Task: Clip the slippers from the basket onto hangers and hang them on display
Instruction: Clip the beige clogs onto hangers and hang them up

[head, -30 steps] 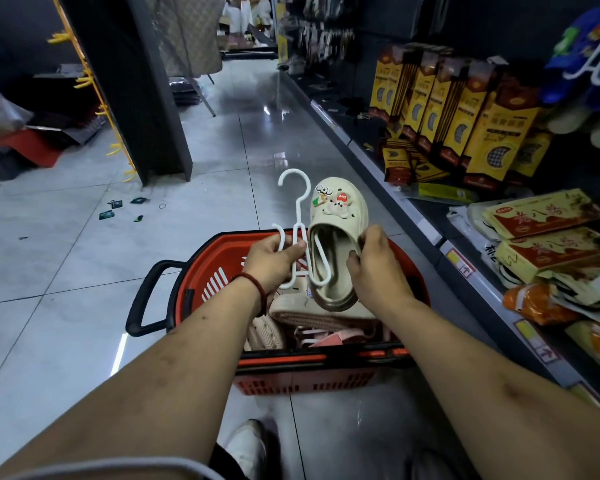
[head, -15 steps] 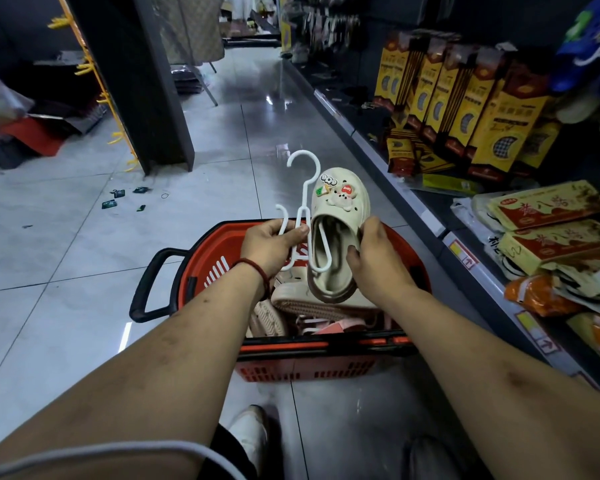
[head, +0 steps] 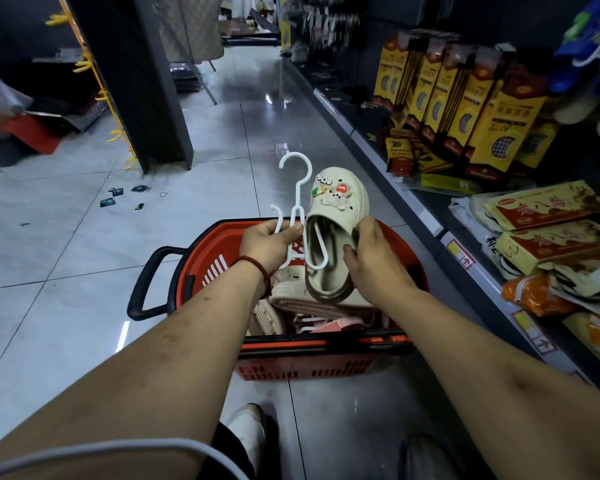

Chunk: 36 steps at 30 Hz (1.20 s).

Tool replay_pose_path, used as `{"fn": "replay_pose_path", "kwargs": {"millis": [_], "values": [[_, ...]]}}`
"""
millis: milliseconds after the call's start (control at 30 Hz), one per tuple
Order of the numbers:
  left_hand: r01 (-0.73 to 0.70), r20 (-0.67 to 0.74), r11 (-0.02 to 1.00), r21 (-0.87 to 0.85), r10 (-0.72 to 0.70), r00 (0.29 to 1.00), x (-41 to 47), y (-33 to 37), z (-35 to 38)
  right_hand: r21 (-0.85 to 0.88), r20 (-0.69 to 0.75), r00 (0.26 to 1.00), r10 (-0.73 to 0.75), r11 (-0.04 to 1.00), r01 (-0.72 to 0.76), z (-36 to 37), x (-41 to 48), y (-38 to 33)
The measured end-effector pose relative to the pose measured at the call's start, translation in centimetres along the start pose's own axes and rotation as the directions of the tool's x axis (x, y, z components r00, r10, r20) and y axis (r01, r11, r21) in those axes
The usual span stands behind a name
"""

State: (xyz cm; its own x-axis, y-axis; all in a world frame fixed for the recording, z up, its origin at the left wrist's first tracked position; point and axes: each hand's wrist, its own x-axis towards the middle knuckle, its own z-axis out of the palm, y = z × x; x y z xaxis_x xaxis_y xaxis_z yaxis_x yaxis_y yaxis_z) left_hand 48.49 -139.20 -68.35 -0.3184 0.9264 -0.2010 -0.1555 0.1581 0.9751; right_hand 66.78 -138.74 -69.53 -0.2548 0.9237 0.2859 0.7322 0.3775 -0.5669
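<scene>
slipper (head: 354, 194) raised slightly, hanger (head: 296, 199) likewise

Bare left forearm (head: 160, 355) and right forearm (head: 465, 344) stretched forward side by side. The left hand (head: 267, 242) pinched a white plastic hanger (head: 297, 188) between thumb and fingers; the right hand (head: 373, 263) gripped a cream foam slipper (head: 340, 209) with curled fingers

Large red Chinese characters stood on the flat yellow packets (head: 542, 207), too blurred to read surely; the shelf-edge tags (head: 465, 259) bore an upward arrow; a red charm (head: 342, 188) on the slipper (head: 357, 206) carried tiny unreadable lettering
</scene>
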Motion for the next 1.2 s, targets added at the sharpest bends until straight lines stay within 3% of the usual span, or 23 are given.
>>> {"fn": "replay_pose_path", "kwargs": {"millis": [133, 267, 467, 700, 1033, 1100, 1200], "values": [[0.012, 0.043, 0.999, 0.036, -0.014, 0.999, 0.2, -0.2, -0.1, 0.032, 0.007, 0.998, 0.063, 0.997, -0.063, 0.0, 0.2, 0.7], [-0.012, 0.064, 0.998, 0.054, 0.008, 0.998, 0.2, -0.2, -0.1, 0.207, 0.071, 0.972, 0.224, 0.950, -0.234, 0.3, 0.9, 1.4], [-0.046, 0.150, 0.996, 0.071, 0.035, 0.988, 0.3, -0.1, -0.3, 0.460, 0.204, 0.906, 0.370, 0.781, -0.423, -0.7, 1.1, 1.0], [-0.064, 0.219, 0.993, 0.096, 0.042, 0.975, 0.7, -0.4, -0.6, 0.680, 0.254, 0.863, 0.436, 0.554, -0.480, -0.7, 2.0, 1.4], [-0.040, 0.173, 0.997, 0.071, 0.027, 0.984, 1.0, -0.5, -1.4, 0.667, 0.268, 0.887, 0.375, 0.593, -0.452, -0.8, 2.5, 1.1], [-0.042, 0.184, 0.995, 0.085, 0.026, 0.983, 0.9, -0.5, -1.4, 0.652, 0.210, 0.889, 0.408, 0.619, -0.438, -0.5, 2.6, 0.9], [-0.036, 0.203, 0.996, 0.076, 0.020, 0.979, 0.7, -0.4, -1.2, 0.700, 0.212, 0.866, 0.453, 0.548, -0.458, -0.2, 2.7, 0.7]]}}
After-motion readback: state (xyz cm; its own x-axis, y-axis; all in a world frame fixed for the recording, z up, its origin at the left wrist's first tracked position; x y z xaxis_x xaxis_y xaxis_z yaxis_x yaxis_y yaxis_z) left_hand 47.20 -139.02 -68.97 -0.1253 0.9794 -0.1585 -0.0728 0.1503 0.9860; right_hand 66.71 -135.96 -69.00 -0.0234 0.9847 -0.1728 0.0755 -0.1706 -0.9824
